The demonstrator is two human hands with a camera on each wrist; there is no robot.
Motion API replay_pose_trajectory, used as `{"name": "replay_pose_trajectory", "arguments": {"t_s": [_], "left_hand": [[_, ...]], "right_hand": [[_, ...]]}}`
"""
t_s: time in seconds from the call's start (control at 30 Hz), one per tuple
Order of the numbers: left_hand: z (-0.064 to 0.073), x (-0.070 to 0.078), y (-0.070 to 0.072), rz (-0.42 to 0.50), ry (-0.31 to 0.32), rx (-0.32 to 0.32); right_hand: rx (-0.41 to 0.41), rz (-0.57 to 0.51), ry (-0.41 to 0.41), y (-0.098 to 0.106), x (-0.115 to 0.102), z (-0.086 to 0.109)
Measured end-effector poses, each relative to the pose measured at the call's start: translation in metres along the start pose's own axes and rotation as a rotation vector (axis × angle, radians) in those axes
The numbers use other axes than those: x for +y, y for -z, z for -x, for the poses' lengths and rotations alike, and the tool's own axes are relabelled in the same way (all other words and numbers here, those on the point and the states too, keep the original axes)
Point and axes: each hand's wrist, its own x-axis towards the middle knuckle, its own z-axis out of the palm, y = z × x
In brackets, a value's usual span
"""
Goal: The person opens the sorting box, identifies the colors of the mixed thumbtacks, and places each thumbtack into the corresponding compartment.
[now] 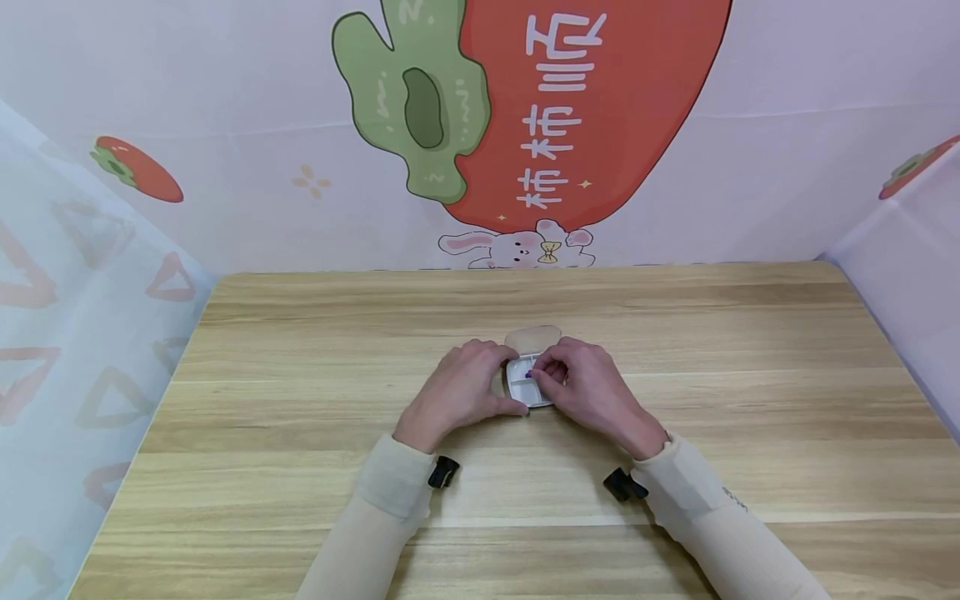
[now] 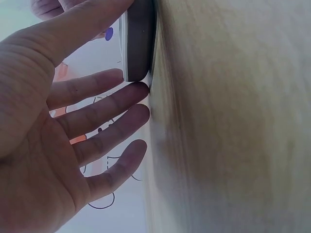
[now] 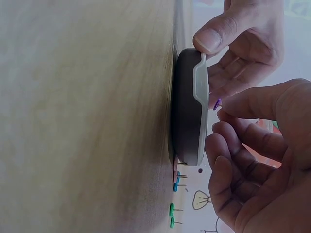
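A small white-topped compartment box (image 1: pixel 525 392) with dark sides rests on the table, its translucent lid (image 1: pixel 534 338) folded back at the far side. My left hand (image 1: pixel 465 386) holds the box steady at its left end, thumb at the near corner and index finger at the far one. Over the box, my right hand (image 1: pixel 592 389) pinches a purple thumbtack (image 3: pixel 217 104) by its pin between thumb and index finger. The tack's head faces down toward the compartments. In the left wrist view, the other left fingers are spread out beside the box.
Beyond the box, the right wrist view shows green thumbtacks (image 3: pixel 171 210), blue thumbtacks (image 3: pixel 176 185) and a pink thumbtack (image 3: pixel 175 174) on the table, pins up. The wooden table (image 1: pixel 300 400) meets a printed cloth backdrop (image 1: pixel 247 192) at the back and sides.
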Motion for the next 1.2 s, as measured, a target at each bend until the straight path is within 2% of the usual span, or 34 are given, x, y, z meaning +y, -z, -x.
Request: {"name": "replay_pose_trajectory", "arguments": {"t_s": [0.7, 1.2], "left_hand": [[0.0001, 0.0020, -0.0013, -0.046, -0.021, 0.026], [-0.0004, 0.0032, -0.0025, -0.064, -0.029, 0.021]], "right_hand": [[0.021, 0.022, 0.012, -0.0015, 0.0019, -0.0002], [0.032, 0.050, 0.025, -0.0011, 0.0045, -0.0012]]}}
